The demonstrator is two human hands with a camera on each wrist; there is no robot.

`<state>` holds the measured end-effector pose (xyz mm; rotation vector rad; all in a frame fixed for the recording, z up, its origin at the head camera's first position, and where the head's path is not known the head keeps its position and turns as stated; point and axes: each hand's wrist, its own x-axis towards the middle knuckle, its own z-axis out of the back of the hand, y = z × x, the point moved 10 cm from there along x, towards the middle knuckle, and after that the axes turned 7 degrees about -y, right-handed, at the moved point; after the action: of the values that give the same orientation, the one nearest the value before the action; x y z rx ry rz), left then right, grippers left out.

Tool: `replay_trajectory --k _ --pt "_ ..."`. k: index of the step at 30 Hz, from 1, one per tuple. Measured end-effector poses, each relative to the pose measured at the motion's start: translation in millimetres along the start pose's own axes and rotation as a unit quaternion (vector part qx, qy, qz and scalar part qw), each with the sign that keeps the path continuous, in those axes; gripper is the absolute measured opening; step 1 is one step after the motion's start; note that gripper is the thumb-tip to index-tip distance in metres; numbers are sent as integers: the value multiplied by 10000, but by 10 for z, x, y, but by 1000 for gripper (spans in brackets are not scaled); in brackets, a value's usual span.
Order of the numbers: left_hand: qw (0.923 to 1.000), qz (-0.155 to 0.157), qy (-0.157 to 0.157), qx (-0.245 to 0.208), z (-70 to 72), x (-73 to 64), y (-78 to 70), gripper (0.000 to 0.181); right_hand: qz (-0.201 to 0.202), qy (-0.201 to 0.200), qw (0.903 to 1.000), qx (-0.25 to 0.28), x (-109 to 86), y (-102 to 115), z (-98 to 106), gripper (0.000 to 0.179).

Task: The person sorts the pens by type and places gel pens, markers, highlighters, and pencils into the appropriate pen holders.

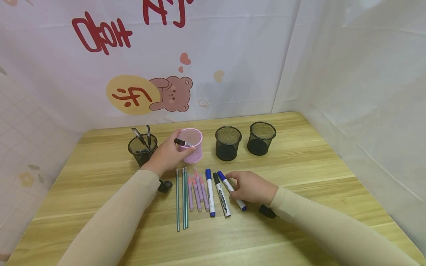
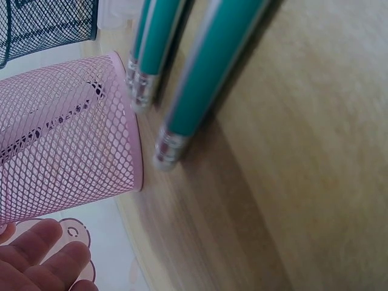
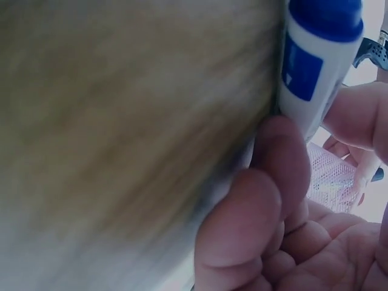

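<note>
My left hand (image 1: 168,155) grips the side of a pink mesh pen cup (image 1: 193,158), its thumb across the front. A black-capped marker (image 1: 181,142) stands inside, leaning toward that hand; its printed barrel shows through the mesh in the left wrist view. With thumb and fingers, my right hand (image 1: 251,187) pinches a white whiteboard marker (image 1: 235,195) with a blue cap, the rightmost in the row. Large in the right wrist view is the same whiteboard marker's blue end (image 3: 324,18). Beside it lie a black-capped marker (image 1: 222,195) and another blue-capped marker (image 1: 210,194).
Several pink highlighters (image 1: 197,194) and three teal pencils (image 1: 184,210) continue the row leftward. A black mesh cup (image 1: 144,157) with pens stands behind my left wrist. Two more black mesh cups (image 1: 227,146) (image 1: 260,142) stand at the back right, before a printed cloth (image 1: 239,74).
</note>
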<state>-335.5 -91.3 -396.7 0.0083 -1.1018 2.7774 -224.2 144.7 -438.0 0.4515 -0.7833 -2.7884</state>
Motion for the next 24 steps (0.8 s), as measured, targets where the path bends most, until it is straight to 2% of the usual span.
replay_trajectory --k 13,24 --pt "10000 -79 -2 14 -8 4 1 104 -25 -56 9994 -345 53 8 -22 60" --pt "10000 -62 -5 24 -4 -2 3 106 76 -232 9992 302 39 7 33 55"
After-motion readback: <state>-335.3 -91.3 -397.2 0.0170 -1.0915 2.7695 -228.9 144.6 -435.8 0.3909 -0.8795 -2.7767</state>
